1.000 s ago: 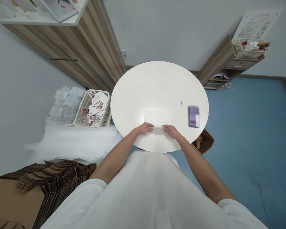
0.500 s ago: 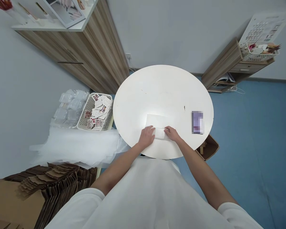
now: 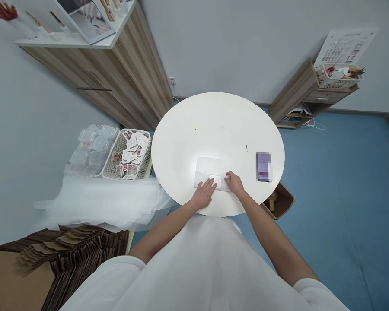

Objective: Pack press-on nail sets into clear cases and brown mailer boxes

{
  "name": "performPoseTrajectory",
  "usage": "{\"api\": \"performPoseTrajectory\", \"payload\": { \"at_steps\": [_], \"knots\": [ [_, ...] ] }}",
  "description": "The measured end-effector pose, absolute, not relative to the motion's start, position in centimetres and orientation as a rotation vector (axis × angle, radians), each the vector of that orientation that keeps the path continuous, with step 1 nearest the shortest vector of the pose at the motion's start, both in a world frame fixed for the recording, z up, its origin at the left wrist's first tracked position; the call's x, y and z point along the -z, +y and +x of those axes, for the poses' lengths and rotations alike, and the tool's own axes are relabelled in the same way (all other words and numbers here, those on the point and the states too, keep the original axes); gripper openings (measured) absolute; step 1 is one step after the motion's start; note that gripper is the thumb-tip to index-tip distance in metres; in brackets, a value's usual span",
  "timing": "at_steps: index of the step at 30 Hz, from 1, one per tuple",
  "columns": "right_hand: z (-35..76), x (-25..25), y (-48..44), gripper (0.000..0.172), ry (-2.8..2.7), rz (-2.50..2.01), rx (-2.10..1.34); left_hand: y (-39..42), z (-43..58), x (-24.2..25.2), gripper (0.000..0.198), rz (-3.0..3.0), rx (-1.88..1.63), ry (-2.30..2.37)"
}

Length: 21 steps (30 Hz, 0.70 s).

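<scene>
A white sheet (image 3: 210, 167) lies on the near part of the round white table (image 3: 214, 125), with a folded, thicker strip (image 3: 215, 180) along its near edge. My left hand (image 3: 205, 193) lies flat on the sheet's near left part, fingers stretched out and spread. My right hand (image 3: 234, 182) rests on the strip's right end with its fingers curled down onto it. A purple rectangular thing (image 3: 263, 166) lies on the table to the right of my right hand.
A white basket of small cards (image 3: 129, 153) and a pile of clear plastic trays (image 3: 89, 144) sit left of the table on white wrap. Flattened brown cartons (image 3: 61, 255) are stacked at lower left. An open cardboard box (image 3: 280, 201) sits on the blue floor.
My left hand has let go of the fold, slid toward me and flattened out on the sheet. My right hand has stayed at the strip's right end.
</scene>
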State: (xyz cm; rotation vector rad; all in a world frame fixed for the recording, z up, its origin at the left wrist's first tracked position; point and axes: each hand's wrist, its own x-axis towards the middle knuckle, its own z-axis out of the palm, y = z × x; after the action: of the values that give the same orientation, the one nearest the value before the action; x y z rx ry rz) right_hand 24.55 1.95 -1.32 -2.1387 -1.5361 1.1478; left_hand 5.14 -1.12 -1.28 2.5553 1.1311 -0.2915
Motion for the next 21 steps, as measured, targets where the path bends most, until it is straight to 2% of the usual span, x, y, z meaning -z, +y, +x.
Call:
{"api": "performPoseTrajectory", "payload": {
  "at_steps": [5,7,11,13,18,21],
  "knots": [
    [26.5,0.5,-1.6,0.047,-1.088,-2.155,-0.855,-1.2,5.0,1.8,0.074,2.593,0.292,1.122],
    [26.3,0.5,-3.7,0.043,-0.914,-2.088,-1.028,-1.2,5.0,2.0,0.076,2.603,0.296,1.123],
    [23.9,0.9,-6.7,0.038,-0.516,-1.858,-1.626,-1.1,5.1,2.0,0.078,2.599,0.319,1.122],
    [22.5,1.2,-6.9,0.041,-0.327,-1.777,-1.604,-1.0,5.2,1.8,0.076,2.592,0.332,1.107],
    [20.7,1.5,-4.7,0.077,-0.246,-1.798,-1.302,-0.8,5.4,1.3,0.074,2.571,0.353,1.117],
    [21.0,1.9,-3.1,0.087,-0.413,-1.97,-1.25,-0.8,5.7,1.1,0.076,2.573,0.342,1.12]
  ]
}}
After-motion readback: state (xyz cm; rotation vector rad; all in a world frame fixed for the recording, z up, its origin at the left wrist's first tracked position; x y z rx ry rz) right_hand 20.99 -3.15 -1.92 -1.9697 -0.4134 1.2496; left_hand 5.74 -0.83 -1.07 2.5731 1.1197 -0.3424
